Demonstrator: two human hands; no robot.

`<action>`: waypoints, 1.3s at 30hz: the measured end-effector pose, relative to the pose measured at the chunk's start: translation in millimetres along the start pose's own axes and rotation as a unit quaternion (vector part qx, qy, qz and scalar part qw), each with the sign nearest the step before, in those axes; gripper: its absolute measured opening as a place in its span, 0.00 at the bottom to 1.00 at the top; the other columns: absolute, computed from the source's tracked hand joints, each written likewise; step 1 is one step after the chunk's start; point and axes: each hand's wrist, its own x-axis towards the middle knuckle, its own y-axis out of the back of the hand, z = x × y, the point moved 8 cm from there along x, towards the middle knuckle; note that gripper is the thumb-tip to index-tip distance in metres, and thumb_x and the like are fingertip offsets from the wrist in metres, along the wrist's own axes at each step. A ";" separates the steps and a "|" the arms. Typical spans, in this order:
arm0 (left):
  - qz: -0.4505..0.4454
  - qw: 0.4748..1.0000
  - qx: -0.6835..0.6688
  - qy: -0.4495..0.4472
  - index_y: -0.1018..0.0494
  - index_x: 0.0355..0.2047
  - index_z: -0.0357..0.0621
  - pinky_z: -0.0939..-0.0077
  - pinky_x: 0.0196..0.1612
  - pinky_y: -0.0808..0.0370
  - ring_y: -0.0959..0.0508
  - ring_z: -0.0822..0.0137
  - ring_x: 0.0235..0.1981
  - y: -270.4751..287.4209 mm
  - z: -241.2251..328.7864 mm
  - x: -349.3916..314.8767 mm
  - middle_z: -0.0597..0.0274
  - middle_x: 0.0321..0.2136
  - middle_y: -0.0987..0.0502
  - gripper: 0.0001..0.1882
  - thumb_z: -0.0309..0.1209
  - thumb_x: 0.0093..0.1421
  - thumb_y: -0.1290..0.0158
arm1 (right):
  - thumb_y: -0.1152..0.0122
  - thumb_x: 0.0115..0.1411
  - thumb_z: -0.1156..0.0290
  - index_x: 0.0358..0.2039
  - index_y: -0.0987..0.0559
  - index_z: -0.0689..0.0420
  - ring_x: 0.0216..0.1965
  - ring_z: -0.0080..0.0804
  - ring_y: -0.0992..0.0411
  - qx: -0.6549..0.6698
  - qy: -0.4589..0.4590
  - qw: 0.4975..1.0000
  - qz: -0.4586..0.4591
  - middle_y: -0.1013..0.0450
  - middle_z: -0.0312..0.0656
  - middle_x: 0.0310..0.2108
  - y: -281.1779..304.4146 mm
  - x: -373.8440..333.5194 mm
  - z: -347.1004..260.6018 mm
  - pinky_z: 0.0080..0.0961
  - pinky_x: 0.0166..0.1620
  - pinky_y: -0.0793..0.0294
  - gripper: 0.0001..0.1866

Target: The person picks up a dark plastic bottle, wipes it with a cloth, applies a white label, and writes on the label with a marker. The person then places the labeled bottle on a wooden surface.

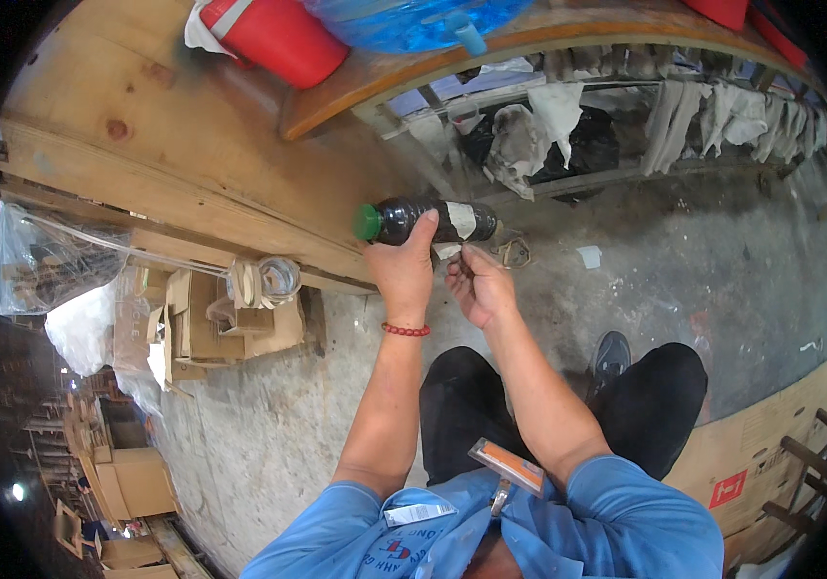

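Note:
A dark plastic bottle point(396, 221) with a green cap lies sideways in the air, its cap end toward the left. My left hand point(402, 265) is wrapped round it near the cap, thumb over the top, a red bead bracelet on that wrist. A white paper label point(460, 220) sits on the bottle's side, and a small white flap point(447, 251) hangs just under it. Close below the label is my right hand point(481, 285), its fingers curled in and the fingertips near the flap. What these fingers hold, if anything, is too small to tell.
A wooden bench point(240, 183) runs along the left, with a red bucket point(278, 39) and a blue plastic bag point(413, 19) at the back. Grey cloths point(674, 125) hang on a rack at the far right. Cardboard boxes point(201, 314) stand left; flattened cardboard point(760, 444) lies right.

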 end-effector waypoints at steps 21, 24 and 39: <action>-0.033 0.998 0.035 0.041 0.21 0.31 0.36 0.78 0.31 0.26 0.23 0.76 0.27 -10.2 -7.5 -12.9 0.67 0.28 0.20 0.09 0.29 0.54 0.35 | 0.46 0.67 0.68 0.33 0.25 0.56 0.27 0.28 0.33 0.060 -0.050 0.997 0.007 0.28 0.36 0.26 3.9 11.5 -0.2 0.27 0.33 0.32 0.07; -0.045 0.997 0.027 0.049 0.21 0.31 0.35 0.78 0.31 0.26 0.23 0.76 0.26 -15.5 -5.2 -15.5 0.67 0.28 0.20 0.09 0.28 0.54 0.35 | 0.45 0.66 0.68 0.32 0.25 0.56 0.27 0.28 0.33 0.077 -0.045 0.996 0.015 0.28 0.36 0.25 9.5 15.5 -1.5 0.28 0.33 0.32 0.07; -0.198 0.960 0.176 0.091 0.48 0.62 0.32 0.69 0.54 0.29 0.25 0.58 0.50 -13.6 -139.4 -25.5 0.47 0.49 0.27 0.49 0.32 0.45 0.31 | 0.48 0.67 0.67 0.37 0.21 0.59 0.24 0.25 0.30 -0.208 -0.018 0.922 0.328 0.26 0.40 0.26 214.4 16.6 -31.4 0.23 0.25 0.33 0.10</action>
